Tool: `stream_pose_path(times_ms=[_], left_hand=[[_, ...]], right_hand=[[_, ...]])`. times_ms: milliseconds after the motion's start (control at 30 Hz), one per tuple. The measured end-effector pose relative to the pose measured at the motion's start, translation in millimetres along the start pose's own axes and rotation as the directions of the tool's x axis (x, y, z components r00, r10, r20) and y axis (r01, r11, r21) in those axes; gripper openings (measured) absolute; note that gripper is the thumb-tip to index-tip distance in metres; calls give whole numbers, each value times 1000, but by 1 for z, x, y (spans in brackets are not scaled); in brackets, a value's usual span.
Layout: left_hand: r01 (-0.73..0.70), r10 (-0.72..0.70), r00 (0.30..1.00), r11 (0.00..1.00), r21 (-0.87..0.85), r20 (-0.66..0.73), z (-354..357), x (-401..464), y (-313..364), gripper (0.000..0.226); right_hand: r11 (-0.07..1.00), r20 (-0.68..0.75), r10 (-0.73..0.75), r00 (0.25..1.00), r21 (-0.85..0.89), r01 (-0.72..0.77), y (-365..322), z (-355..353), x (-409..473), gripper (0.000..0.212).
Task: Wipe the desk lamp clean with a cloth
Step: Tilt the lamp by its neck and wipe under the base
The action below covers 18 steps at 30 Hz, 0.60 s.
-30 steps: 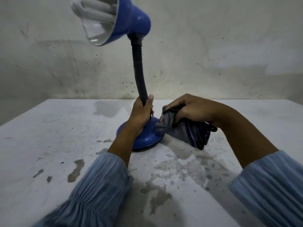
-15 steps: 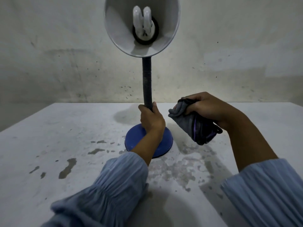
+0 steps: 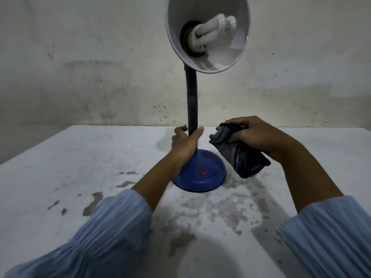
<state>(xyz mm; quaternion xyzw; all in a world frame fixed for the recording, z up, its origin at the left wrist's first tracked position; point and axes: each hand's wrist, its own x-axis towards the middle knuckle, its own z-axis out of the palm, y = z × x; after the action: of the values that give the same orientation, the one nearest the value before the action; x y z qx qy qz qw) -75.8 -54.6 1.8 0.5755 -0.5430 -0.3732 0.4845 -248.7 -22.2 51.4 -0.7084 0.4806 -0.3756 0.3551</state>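
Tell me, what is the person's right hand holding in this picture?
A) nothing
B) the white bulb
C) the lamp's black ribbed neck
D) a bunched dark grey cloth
D: the right hand grips a bunched dark grey cloth beside the round blue lamp base, while the left hand holds the black ribbed neck.

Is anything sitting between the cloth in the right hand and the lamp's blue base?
Nothing visible does. The cloth, gripped by the right hand, hangs just right of the blue base with only a bare gap between them. The left hand holds the flexible neck on the base's far-left side.
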Motion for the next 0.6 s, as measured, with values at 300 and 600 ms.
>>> stream_pose_path(times_ms=[300,600], left_hand=[[-128,137,983,988,84,-124,-112,-34,-37,33],[-260,302,918,947,187,-255,-125,-32,-55,17]], right_hand=[[666,-131,-91,987,-745,-38,0,88,4,38],[757,23,-257,966,-617,216,-45,129,14,35]])
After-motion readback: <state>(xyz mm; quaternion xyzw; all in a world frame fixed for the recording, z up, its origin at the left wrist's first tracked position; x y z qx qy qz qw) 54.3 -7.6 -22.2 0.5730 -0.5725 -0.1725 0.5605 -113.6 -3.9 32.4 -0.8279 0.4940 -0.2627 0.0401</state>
